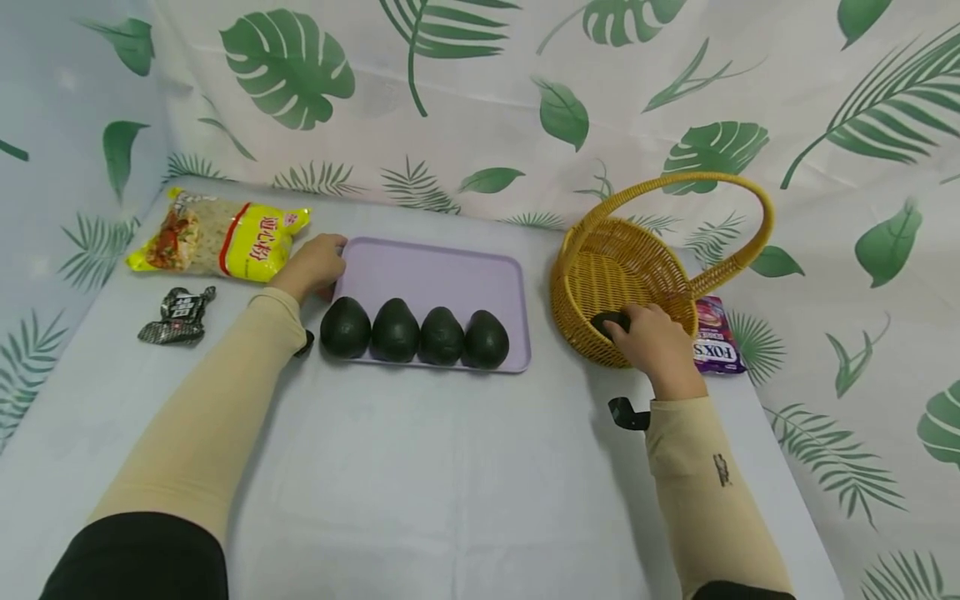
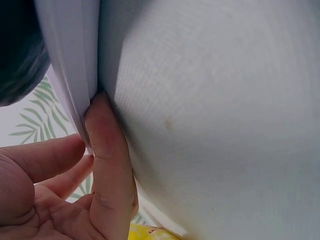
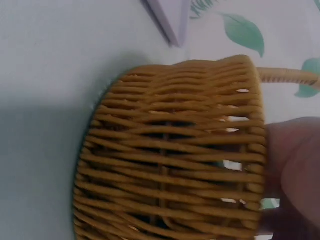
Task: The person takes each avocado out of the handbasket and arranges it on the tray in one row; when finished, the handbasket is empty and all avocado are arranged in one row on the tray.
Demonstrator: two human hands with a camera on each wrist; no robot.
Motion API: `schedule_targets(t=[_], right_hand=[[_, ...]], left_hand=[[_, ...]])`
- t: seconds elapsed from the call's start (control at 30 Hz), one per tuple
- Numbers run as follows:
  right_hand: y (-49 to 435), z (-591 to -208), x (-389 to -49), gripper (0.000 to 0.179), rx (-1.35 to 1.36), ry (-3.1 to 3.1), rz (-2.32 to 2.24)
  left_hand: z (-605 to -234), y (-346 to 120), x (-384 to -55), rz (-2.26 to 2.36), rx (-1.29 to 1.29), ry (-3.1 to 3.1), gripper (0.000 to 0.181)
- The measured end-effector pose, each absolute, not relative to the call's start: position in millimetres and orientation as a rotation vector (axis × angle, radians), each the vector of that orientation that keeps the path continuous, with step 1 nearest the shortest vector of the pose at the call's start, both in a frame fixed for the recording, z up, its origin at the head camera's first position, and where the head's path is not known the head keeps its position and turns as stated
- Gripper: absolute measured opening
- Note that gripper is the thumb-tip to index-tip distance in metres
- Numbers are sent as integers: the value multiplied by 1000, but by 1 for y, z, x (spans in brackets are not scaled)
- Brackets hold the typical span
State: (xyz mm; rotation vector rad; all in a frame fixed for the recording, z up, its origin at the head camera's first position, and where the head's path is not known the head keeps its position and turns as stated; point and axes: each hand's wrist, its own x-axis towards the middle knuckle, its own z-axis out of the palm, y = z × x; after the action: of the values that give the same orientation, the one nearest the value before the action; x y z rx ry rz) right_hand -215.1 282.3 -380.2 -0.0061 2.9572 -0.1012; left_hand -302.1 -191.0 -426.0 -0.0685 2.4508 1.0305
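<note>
Near the tray's left end, my left hand point(image 1: 313, 262) pinches the rim of a lilac rectangular tray point(image 1: 435, 271); the left wrist view shows the thumb and an index finger point(image 2: 107, 135) at its edge. Several dark green avocados point(image 1: 395, 331) stand in a row along the tray's near side. Over on the right, my right hand point(image 1: 660, 346) reaches over the near rim of a wicker basket point(image 1: 570, 321) and grips a dark avocado point(image 1: 609, 322) inside it. The basket's woven wall point(image 3: 170, 150) hides most of that avocado in the right wrist view.
A yellow bag of noodles point(image 1: 225, 236) lies left of the tray, with a crumpled black packet point(image 1: 180, 317) nearer me. The basket's tall handle point(image 1: 761, 225) arches over it. A purple FOX'S packet point(image 1: 716, 337) lies behind the basket's right side. Leaf-print cloth hangs behind the table.
</note>
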Motion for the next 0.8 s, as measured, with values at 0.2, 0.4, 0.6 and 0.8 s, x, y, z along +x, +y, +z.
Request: schedule_targets(t=[0.2, 0.4, 0.6, 0.8], right_hand=[[283, -386, -227, 66, -49, 2932, -310], [288, -394, -234, 66, -76, 2935, -407], [287, -394, -230, 67, -43, 2977, -506], [281, -386, -222, 68, -91, 3064, -609]], left_hand=[[-426, -192, -302, 1031, -60, 2454, 62], [-426, -190, -302, 1032, -63, 2450, 62], [-426, -190, -302, 1031, -62, 2447, 62], [-427, -192, -303, 1040, -68, 2439, 63]])
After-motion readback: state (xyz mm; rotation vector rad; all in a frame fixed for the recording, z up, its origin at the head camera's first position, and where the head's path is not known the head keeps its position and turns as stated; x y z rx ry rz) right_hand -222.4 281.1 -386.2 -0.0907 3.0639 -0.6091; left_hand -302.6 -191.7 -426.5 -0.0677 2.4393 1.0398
